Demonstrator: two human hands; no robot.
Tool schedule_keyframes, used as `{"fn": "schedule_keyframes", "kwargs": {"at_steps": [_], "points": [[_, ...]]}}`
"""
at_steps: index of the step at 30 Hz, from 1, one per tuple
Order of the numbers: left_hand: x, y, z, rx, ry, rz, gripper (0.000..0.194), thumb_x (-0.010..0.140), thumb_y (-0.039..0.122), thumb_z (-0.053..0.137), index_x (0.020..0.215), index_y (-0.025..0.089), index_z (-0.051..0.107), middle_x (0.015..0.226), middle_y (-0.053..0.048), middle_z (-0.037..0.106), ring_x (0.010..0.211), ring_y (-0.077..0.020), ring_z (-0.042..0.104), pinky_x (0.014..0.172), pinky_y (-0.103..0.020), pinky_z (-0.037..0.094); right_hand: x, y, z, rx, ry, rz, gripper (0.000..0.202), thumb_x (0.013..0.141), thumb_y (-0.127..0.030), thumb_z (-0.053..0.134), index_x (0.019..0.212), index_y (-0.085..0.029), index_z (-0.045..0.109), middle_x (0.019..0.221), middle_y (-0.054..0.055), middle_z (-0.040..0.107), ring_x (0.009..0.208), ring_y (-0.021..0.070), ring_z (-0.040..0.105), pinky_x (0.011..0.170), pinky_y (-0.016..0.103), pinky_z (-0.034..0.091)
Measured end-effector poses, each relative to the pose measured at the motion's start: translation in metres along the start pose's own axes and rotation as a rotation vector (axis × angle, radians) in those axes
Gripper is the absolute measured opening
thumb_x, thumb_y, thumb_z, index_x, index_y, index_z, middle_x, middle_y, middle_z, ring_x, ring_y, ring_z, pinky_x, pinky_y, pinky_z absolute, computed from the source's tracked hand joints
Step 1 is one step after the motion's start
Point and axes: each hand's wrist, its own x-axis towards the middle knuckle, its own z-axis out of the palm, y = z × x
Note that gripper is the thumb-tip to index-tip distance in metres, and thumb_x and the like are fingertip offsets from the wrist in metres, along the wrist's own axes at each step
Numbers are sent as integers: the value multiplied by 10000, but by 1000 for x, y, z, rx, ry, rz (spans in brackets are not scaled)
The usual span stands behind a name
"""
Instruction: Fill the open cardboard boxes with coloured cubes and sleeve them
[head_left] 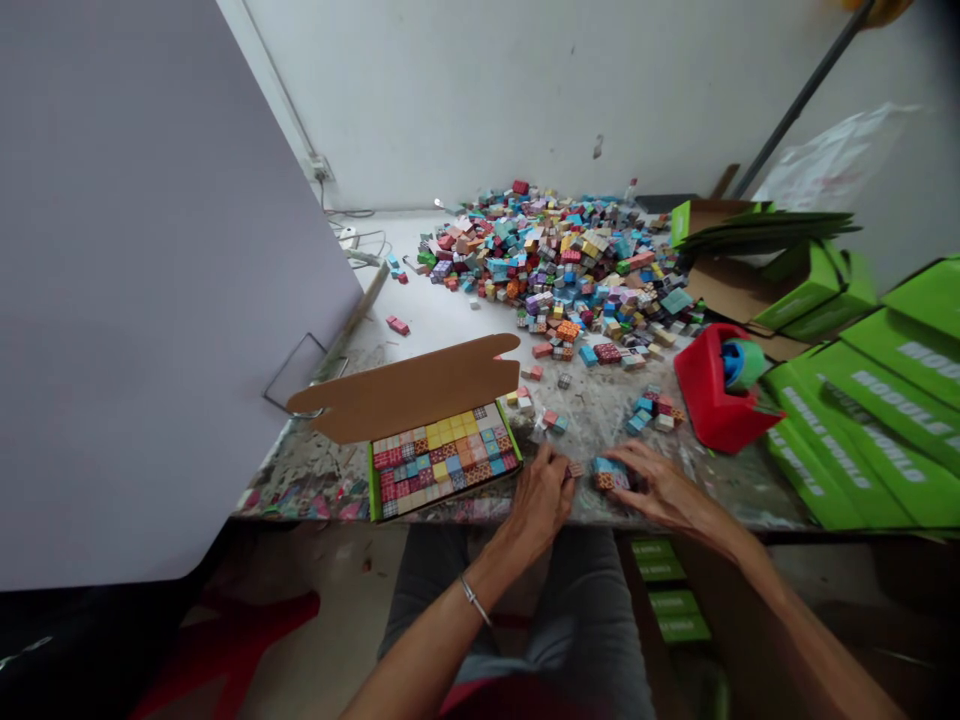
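Note:
My left hand (541, 492) is at the table's front edge, its fingers closed on a small patterned block (574, 470). To its right, my right hand (651, 483) has thumb and fingers around a small cluster of blue and orange patterned blocks (610, 474). Just left of my left hand lies an open green-edged box (370, 484) with its brown cardboard flap (420, 385) raised. Rows of coloured patterned blocks (442, 455) fill it. A few loose blocks (556, 421) lie beyond my left hand, and another small group (654, 410) is beyond my right hand.
A large heap of coloured blocks (555, 260) spreads along the wall. A red tape dispenser (716, 390) stands at the right, beside stacked green boxes (855, 430). Open green boxes (802, 290) lie behind it. A grey panel (150, 270) rises at the left.

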Motion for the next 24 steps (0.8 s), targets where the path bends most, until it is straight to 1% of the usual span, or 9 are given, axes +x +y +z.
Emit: {"fn": "schedule_keyframes", "kwargs": {"at_steps": [2,4,7,11,14,16,19,22,24], "points": [[-4,5,-5,16,-3,-26,108,854,179,475,893,183,576,974,-38,525,778,-145,549,699,-251,443,0,-5,-1,4,-6,-8,312,799,-253,591,1105,-195,611,1036,92,606,862,198,608,741,310,505],[-9,10,-12,26,-19,-54,133,860,173,468,935,190,576,1009,-45,529,825,-157,562,737,-261,456,0,-8,-1,0,-7,1,296,811,-259,578,1097,-189,608,1002,85,611,794,177,608,705,297,506],[-19,16,-20,16,-56,-43,175,862,168,465,1002,201,565,1064,-50,525,899,-171,569,804,-285,469,0,-5,4,-28,21,17,305,812,-273,567,1097,-171,602,959,82,617,713,164,605,656,294,508],[-39,17,-32,0,-85,-21,176,864,164,461,1013,195,548,1072,-52,527,906,-178,574,808,-304,488,1,3,10,-58,60,-29,309,792,-300,580,1074,-178,608,973,95,632,855,218,632,748,342,524],[-63,13,-54,-58,-33,-16,191,865,165,482,1043,201,541,1073,-52,536,935,-178,569,811,-296,492,5,-7,10,-32,94,-36,295,784,-316,579,1055,-202,605,959,97,641,850,239,640,714,350,540],[-80,6,-78,-106,59,-5,205,861,160,502,1057,204,542,1054,-51,545,944,-170,560,823,-282,485,14,-25,10,7,119,-44,298,790,-324,575,1067,-219,599,959,98,644,806,241,641,653,338,545],[-103,-15,-124,-112,266,-38,176,862,128,492,1011,194,556,985,-51,559,925,-156,555,833,-272,470,40,-73,17,107,67,-107,336,816,-340,569,1131,-225,565,1037,101,639,806,227,640,632,316,542],[-119,-43,-166,-10,451,-117,167,868,125,487,1000,190,566,957,-51,580,911,-156,561,832,-284,460,76,-132,37,178,-51,-210,394,819,-339,585,1193,-236,516,1078,77,636,849,206,635,712,316,531],[-127,-60,-187,62,530,-157,154,869,149,500,997,187,577,948,-53,592,895,-161,567,812,-290,464,100,-166,54,156,-70,-271,382,798,-309,606,1164,-236,526,1096,68,636,933,217,618,818,343,500]]}}
